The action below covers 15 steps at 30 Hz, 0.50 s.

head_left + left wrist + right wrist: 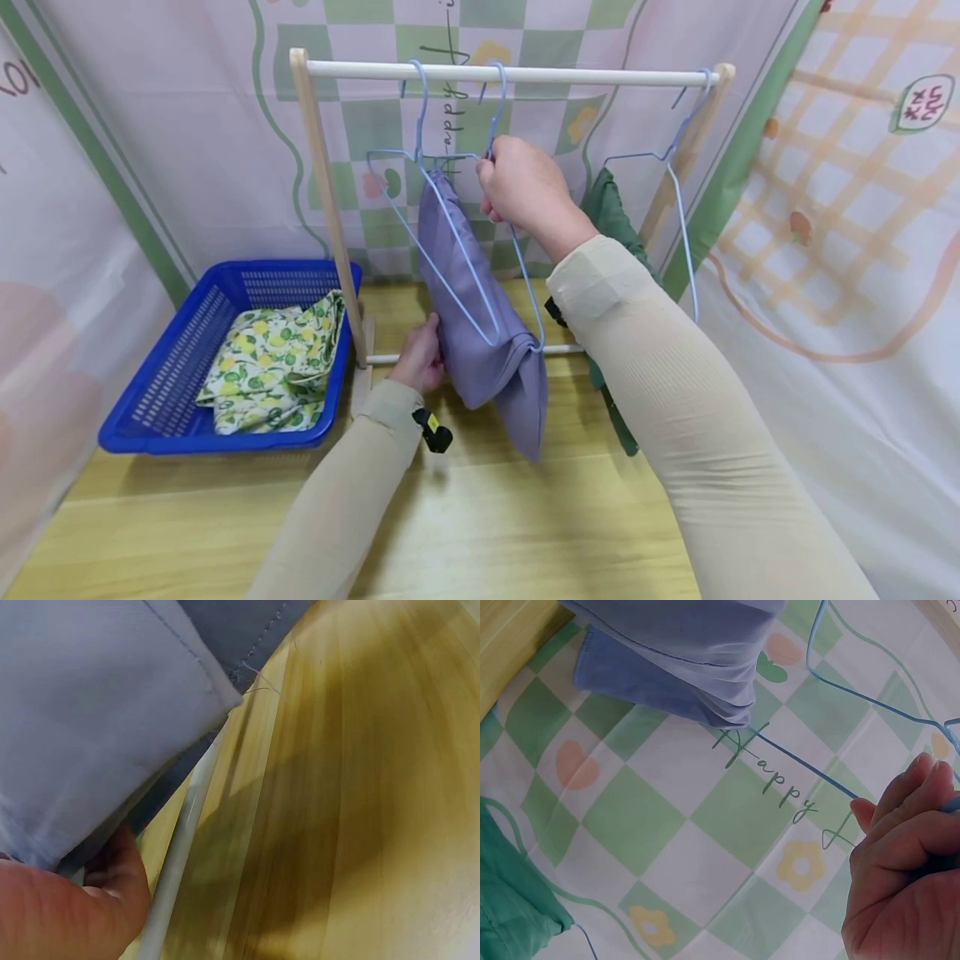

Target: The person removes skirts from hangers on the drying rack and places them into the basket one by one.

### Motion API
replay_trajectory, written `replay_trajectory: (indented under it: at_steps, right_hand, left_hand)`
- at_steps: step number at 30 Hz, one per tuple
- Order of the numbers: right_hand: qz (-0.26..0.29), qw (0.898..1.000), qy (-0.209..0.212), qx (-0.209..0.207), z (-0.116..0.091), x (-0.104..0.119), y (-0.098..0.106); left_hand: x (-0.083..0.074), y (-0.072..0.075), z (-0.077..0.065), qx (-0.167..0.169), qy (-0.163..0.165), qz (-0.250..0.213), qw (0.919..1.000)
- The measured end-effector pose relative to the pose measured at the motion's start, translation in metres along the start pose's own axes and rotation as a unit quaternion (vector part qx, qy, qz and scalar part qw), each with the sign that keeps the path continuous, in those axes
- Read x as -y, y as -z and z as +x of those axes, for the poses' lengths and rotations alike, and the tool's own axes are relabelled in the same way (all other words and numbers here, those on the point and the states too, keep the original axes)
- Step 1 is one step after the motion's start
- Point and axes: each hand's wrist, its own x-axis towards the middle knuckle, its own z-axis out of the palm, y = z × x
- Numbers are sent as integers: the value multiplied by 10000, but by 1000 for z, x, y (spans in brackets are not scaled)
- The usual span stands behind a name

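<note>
My right hand (pixel 525 185) grips the neck of a blue wire hanger (pixel 500 98) whose hook is over the rack's top rail. Draped over that hanger is a purple cloth (pixel 480 333), its folds hanging toward the tabletop. Lower down, my left hand (pixel 422 357) pinches the cloth's left edge; the left wrist view shows the thumb at a stitched grey-purple corner (pixel 187 682). Just in front hangs a bare blue hanger (pixel 422 117), overlapping the cloth in the head view. The right wrist view shows curled fingers (pixel 911 825) around the hanger wire.
A blue basket (pixel 127 433) with a lemon-print cloth (pixel 262 358) stands left of the wooden rack (pixel 322 183). At the rack's right end, a green cloth (pixel 611 208) hangs from another blue hanger (pixel 684 225). A white lower bar (pixel 382 359) runs close above the wooden table (pixel 480 533).
</note>
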Motion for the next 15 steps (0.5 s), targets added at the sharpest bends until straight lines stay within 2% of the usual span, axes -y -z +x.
replay_trajectory:
  at_steps: [6, 15]
  right_hand:
    - [-6, 10000, -25, 13, 0, -1, 1]
    - [-22, 10000, 15, 24, 1, -3, 1]
  left_hand:
    - [-4, 3, 2, 5, -149, -222, 9996]
    - [-12, 9, 3, -179, -441, -392, 9981]
